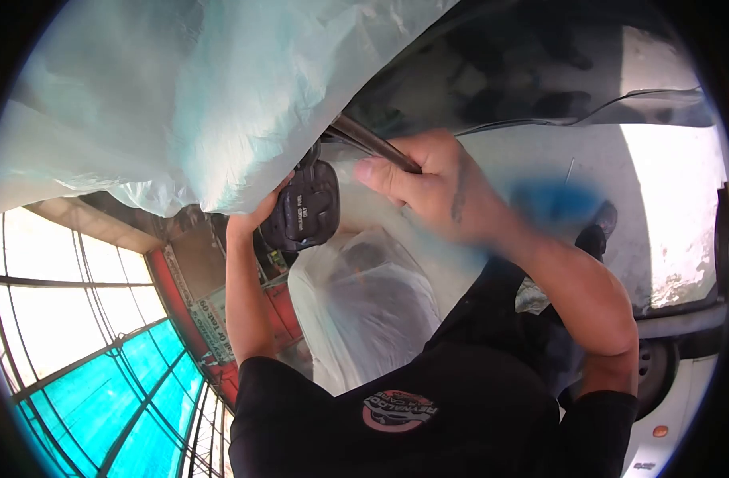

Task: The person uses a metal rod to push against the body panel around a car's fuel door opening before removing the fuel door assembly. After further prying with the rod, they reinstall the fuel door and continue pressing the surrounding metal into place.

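Note:
My right hand (424, 179) is closed round the end of a dark strip (368, 142), its thumb stretched out along the lower side. The strip runs up and left beneath a translucent plastic sheet (229, 95). My left hand (265, 211) is at the sheet's lower edge, beside a black instrument cluster (312, 205) marked "unleaded fuel only". The fingers of this hand are mostly hidden, so its grip is unclear.
A plastic-covered seat (364, 311) lies below the cluster. Glossy dark bodywork (492, 64) spans the upper right. A blurred blue object (556, 199) is near a dark shoe (607, 219). A wheel (658, 374) and white vehicle (683, 422) stand at lower right.

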